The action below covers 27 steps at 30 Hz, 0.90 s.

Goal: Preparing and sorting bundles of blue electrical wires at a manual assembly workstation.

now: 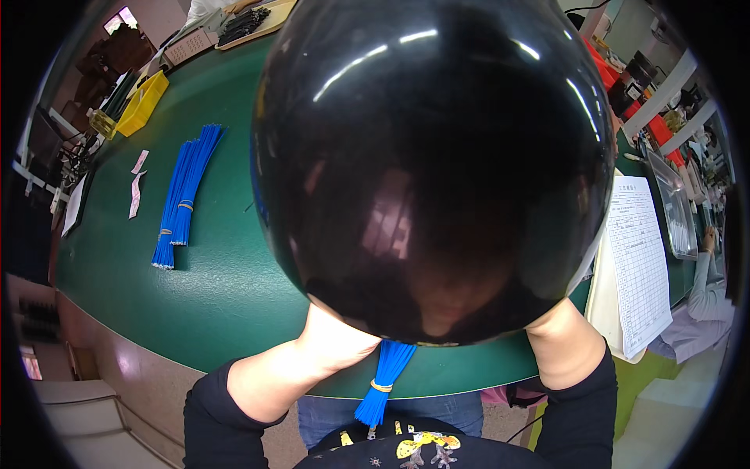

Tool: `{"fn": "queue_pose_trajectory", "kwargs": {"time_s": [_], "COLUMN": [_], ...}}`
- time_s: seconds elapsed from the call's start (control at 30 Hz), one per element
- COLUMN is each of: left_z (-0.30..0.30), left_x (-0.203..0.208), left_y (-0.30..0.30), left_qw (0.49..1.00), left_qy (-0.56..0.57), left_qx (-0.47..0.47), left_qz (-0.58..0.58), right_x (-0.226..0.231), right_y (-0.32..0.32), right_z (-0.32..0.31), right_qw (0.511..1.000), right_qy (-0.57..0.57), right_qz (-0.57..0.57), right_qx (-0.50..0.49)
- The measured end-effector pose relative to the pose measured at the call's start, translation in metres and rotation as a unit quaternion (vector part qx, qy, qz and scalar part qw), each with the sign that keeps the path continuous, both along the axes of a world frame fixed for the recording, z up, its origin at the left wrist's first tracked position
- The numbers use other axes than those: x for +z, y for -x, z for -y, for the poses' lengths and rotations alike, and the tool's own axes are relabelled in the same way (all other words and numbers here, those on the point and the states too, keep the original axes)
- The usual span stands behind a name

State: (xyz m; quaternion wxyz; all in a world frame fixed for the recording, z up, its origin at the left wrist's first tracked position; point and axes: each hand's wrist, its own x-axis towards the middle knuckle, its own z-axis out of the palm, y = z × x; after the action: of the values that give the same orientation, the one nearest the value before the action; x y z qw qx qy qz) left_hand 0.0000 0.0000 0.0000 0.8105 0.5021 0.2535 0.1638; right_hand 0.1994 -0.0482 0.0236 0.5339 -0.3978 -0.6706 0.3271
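Blue wire bundle (389,374) shows over the table edge (469,384) between our forearms (269,383); we should keep its ends even, but a black dome (430,195) hides our hands, so we cannot tell their grip.

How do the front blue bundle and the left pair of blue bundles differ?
The front bundle reaches past the edge of the green table; the left pair lies wholly on it. The black round object hides part of the front bundle; the left pair shows fully. Both have blue strands and tan bands.
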Motion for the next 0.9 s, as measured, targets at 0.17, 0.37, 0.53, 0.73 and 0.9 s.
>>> {"fn": "queue_pose_trajectory", "kwargs": {"time_s": [0.17, 0.37, 0.53, 0.73, 0.9], "left_z": [0.004, 0.004, 0.001, 0.003, 0.004], "left_x": [-0.007, -0.009, -0.014, -0.012, -0.003], "left_y": [0.000, -0.001, 0.006, -0.001, -0.003], "left_qw": [0.985, 0.979, 0.978, 0.986, 0.987], "left_qy": [-0.167, -0.200, -0.210, -0.164, -0.130], "left_qx": [0.046, 0.038, 0.016, 0.006, 0.003], "left_qz": [-0.012, -0.030, 0.003, -0.028, -0.094], "right_x": [-0.009, -0.017, -0.012, -0.006, 0.001], "right_y": [0.005, 0.005, 0.007, 0.003, -0.004], "right_z": [-0.001, 0.000, -0.001, 0.002, -0.004], "right_qw": [0.995, 0.987, 0.987, 0.995, 0.995], "right_qy": [0.004, 0.013, 0.033, 0.019, -0.081], "right_qz": [-0.100, -0.156, -0.151, -0.098, 0.060], "right_qx": [0.018, 0.042, 0.043, 0.006, -0.022]}}
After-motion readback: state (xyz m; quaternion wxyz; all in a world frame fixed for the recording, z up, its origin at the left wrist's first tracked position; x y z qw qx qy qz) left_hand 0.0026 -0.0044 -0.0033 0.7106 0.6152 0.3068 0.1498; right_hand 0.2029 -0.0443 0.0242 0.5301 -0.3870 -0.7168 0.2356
